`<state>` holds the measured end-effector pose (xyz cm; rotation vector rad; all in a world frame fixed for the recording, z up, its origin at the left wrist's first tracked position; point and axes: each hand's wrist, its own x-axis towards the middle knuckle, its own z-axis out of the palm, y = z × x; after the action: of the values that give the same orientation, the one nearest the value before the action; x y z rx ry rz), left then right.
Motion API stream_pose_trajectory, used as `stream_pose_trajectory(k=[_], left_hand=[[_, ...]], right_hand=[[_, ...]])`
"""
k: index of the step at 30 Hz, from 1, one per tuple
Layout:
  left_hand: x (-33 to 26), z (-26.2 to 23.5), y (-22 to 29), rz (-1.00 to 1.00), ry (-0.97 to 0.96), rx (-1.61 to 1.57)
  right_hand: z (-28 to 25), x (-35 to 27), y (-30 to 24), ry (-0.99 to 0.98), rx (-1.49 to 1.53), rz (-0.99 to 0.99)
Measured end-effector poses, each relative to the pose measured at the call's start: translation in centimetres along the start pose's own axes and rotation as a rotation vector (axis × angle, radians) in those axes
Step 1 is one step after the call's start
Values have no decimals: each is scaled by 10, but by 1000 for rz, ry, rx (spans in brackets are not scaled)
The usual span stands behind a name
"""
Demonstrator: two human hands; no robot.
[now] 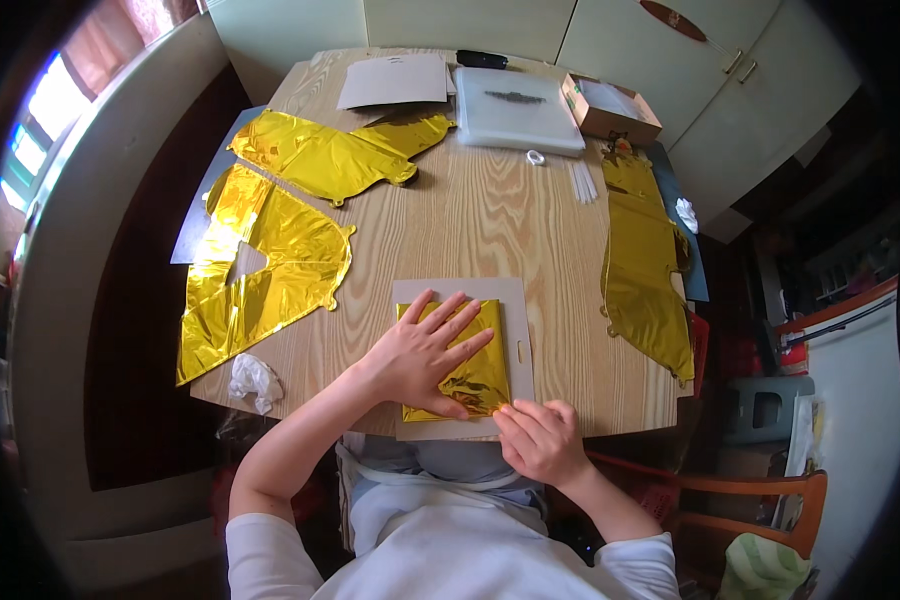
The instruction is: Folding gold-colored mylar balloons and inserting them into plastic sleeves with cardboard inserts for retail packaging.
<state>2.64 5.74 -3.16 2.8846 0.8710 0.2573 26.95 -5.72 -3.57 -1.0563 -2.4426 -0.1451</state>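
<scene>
A gold foil balloon (487, 348), folded flat into a rectangle, lies on a grey card (522, 390) with a slot along its right side. My left hand (417, 357) rests on the foil with its fingers spread. At the foil's lower right corner, my right hand (544, 440) pinches the edge between thumb and fingers. The foil under my left palm is hidden. Two uninflated gold foil balloons, an upper one (320, 158) and a lower one (295, 250), are spread out on the left. Another gold foil balloon (645, 250) lies along the table's right side.
At the far side of the wooden table (490, 230) are white cards (395, 80), a stack of clear plastic bags (518, 110), a cardboard box (610, 122), a white ring (536, 158) and thin white strips (583, 184). Crumpled tissue (256, 382) sits at the near left edge.
</scene>
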Motion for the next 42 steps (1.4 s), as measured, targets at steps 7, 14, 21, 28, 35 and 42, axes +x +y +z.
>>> stream_pose_trajectory(k=[7,14,21,28,35,42], left_hand=[[0,0,-1,-18,-21,6],[1,-1,-1,-41,-19,-25],[1,-3,-1,-38,-28,-41],[-7,-5,-3,-87,-50,-24],[-30,-11,-14,-166,-73,36],[-45,-13,-23,-265,-44,80]], right_hand=[[4,49,35,-96,172,57],[22,66,67,-362,151,-60],[19,86,73,-533,55,-58],[19,85,74,-526,75,-44],[21,83,74,-591,72,-24],[22,82,76,-581,97,-32]])
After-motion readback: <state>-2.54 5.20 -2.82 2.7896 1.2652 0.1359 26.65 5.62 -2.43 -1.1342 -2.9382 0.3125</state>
